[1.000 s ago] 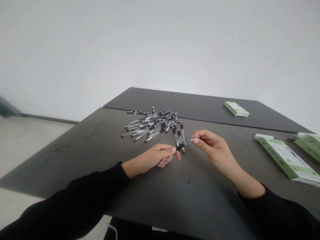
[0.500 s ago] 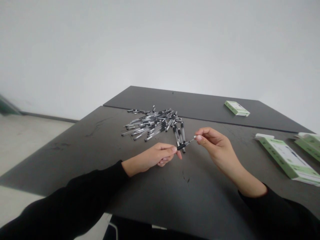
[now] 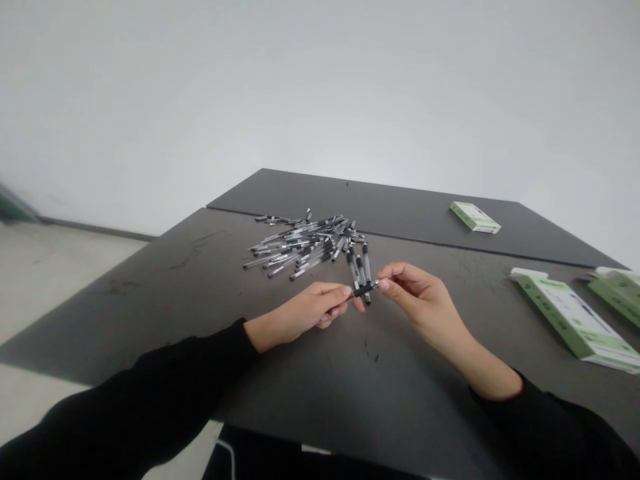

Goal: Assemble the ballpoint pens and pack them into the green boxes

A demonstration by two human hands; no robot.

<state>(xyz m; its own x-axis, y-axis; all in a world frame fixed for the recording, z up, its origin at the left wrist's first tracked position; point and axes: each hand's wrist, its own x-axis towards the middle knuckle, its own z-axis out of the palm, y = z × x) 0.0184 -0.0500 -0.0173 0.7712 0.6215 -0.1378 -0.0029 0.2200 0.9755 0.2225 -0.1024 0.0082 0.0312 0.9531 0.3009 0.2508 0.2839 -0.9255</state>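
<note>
- The bare left hand (image 3: 320,305) pinches a slim plastic pen with a black grip section (image 3: 364,289) between thumb and curled fingers, closed firmly enough to steady it, with one fingertip extending beneath
- The bare right hand (image 3: 417,293) meets the pen's other end, thumb and forefinger brought together on a small silvery tip (image 3: 377,283); whether that tip is seated or loose is too small to tell
- The pen lies between both hands, slightly slanted, above the dark grey flat table (image 3: 170,293), near its front edge
- Just behind it lie a few clear-barrelled pens with black grips (image 3: 367,263), and farther left a heaped pile of similar clear and black pens (image 3: 295,250)
- A green and white flat cardboard box (image 3: 575,320) rests to the right, well apart from the hands
- The step in hand appears to be working at the pen's tip end; the next move seems to call for a steady left pinch and right fingertips kept in line with the barrel
</note>
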